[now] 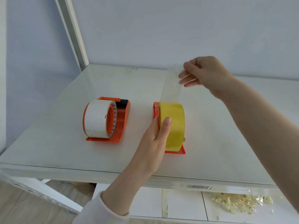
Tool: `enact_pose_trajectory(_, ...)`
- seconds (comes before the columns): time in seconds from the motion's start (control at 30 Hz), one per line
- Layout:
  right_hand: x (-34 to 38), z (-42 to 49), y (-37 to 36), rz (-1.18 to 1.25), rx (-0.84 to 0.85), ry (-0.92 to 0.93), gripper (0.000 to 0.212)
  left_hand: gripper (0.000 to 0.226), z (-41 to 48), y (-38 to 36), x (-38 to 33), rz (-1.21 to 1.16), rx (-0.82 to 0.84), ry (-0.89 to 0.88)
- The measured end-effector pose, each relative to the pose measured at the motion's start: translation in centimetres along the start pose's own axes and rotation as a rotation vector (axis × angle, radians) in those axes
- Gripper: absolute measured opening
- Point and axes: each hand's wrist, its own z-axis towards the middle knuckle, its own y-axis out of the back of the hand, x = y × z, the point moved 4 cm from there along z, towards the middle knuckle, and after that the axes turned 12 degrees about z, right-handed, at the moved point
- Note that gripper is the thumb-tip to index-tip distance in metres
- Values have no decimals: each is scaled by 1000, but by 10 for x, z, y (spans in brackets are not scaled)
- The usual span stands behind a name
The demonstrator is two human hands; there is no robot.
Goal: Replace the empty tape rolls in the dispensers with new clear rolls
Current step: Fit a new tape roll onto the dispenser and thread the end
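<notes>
New yellowish clear roll [175,125], seated in rt orange dispenser [175,151], is clamped by left hand [156,136] to steady it while free tape end [173,88] is pinched and drawn up by right hand [205,72], prob. for threading; lft dispenser [120,122] w/ white roll [95,118] left untouched

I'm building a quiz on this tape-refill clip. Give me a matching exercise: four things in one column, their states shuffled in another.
Things:
1. left dispenser
2. yellowish roll
3. right hand
4. left hand

States:
A. pinches the pulled-out clear tape strip
B. steadies the roll
C. holds a near-empty white core
D. sits in the right dispenser

Pairs: 1-C, 2-D, 3-A, 4-B
</notes>
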Motion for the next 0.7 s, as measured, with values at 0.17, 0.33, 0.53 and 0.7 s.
enact_pose_trajectory(0.17, -42, 0, 0, 501, 39, -434, 57, 48, 1, 1, -1, 0, -1, -15)
enact_pose_trajectory(0.33, -54, -17, -13, 216, 189, -404, 69, 62, 4, 3, -5, 16, 9, 7)
enact_pose_trajectory(0.53, -39, -7, -25, 114, 68, -189, 34, 47, 4, 3, -3, -10, 14, 104)
enact_pose_trajectory(0.7, -36, 25, -17, 300, -157, -299, 36, 37, 2, 4, 0, -36, 65, 169)
